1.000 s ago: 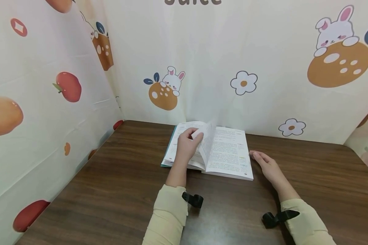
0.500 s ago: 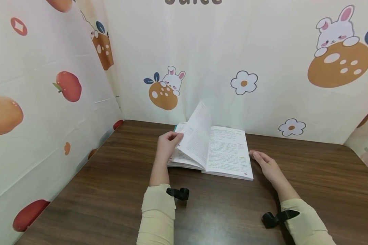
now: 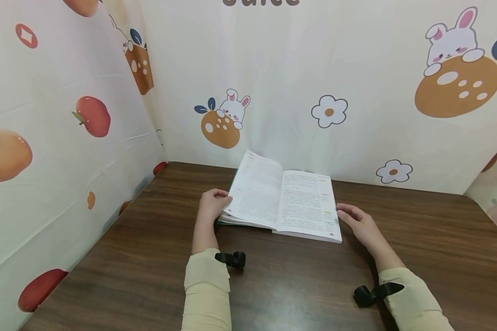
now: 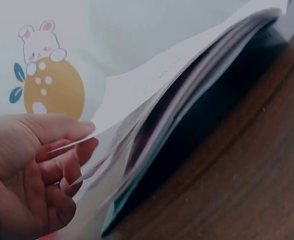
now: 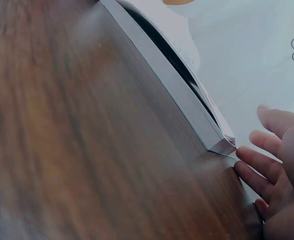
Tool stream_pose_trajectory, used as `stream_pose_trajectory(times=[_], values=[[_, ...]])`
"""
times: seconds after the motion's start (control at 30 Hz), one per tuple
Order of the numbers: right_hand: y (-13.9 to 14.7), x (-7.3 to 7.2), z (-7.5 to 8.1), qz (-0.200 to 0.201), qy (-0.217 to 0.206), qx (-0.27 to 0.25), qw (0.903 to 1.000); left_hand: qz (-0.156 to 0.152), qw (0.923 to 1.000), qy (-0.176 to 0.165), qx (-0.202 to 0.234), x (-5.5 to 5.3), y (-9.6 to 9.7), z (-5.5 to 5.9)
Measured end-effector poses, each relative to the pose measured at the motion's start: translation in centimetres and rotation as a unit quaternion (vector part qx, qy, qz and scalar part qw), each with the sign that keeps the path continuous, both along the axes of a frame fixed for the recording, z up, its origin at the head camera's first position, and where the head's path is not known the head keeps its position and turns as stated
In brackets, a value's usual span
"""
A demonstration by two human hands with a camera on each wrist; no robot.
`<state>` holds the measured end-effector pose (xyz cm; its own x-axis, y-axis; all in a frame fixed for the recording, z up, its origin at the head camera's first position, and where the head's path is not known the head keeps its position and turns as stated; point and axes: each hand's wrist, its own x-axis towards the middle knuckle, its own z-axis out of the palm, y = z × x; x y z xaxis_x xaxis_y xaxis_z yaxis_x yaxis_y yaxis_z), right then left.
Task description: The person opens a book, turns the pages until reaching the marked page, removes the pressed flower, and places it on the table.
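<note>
An open book [image 3: 306,204] with printed text lies near the back of the table, a teal cover edge [image 4: 129,197] showing under its left side. My left hand [image 3: 210,207] pinches the lower left edge of a page [image 3: 257,191], thumb above and fingers beneath. In the left wrist view that page [image 4: 137,92] bows up off the sheets below, and another sheet runs between the lower fingers. My right hand [image 3: 361,225] stays beside the book's right edge. Its fingers [image 5: 259,162] are relaxed, tips right at the book's corner in the right wrist view.
The brown wooden table [image 3: 149,271] extends in front of the book and to both sides. Close behind the book hangs a pale curtain [image 3: 281,119] printed with rabbits, fruit and flowers; it also closes off the left side. Black straps with cameras sit on both sleeves.
My left hand has carried the page leftward and down from the book's middle to its left side, where the page now lies nearly flat. My right hand has hardly moved.
</note>
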<state>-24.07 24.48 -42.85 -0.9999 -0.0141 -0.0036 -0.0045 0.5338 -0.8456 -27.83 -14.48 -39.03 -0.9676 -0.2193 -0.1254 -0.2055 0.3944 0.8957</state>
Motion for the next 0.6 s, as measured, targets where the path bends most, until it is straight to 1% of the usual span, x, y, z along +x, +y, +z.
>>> stream_pose_trajectory(times=[0.13, 0.2, 0.43, 0.6], values=[[0.00, 0.06, 0.01, 0.007, 0.003, -0.003, 1.0000, -0.006, 0.9981, -0.043, -0.045, 0.09, -0.09, -0.35], [-0.01, 0.08, 0.02, 0.009, 0.004, -0.003, 0.9999, -0.007, 0.9964, -0.058, -0.061, 0.16, -0.06, -0.44], [0.10, 0.03, -0.01, 0.010, 0.003, 0.000, 1.0000, -0.019, 0.9913, -0.073, -0.108, 0.44, 0.02, -0.55], [0.14, 0.05, -0.17, 0.011, 0.008, 0.002, 0.9999, -0.027, 0.9890, -0.073, -0.126, 0.49, 0.07, -0.76]])
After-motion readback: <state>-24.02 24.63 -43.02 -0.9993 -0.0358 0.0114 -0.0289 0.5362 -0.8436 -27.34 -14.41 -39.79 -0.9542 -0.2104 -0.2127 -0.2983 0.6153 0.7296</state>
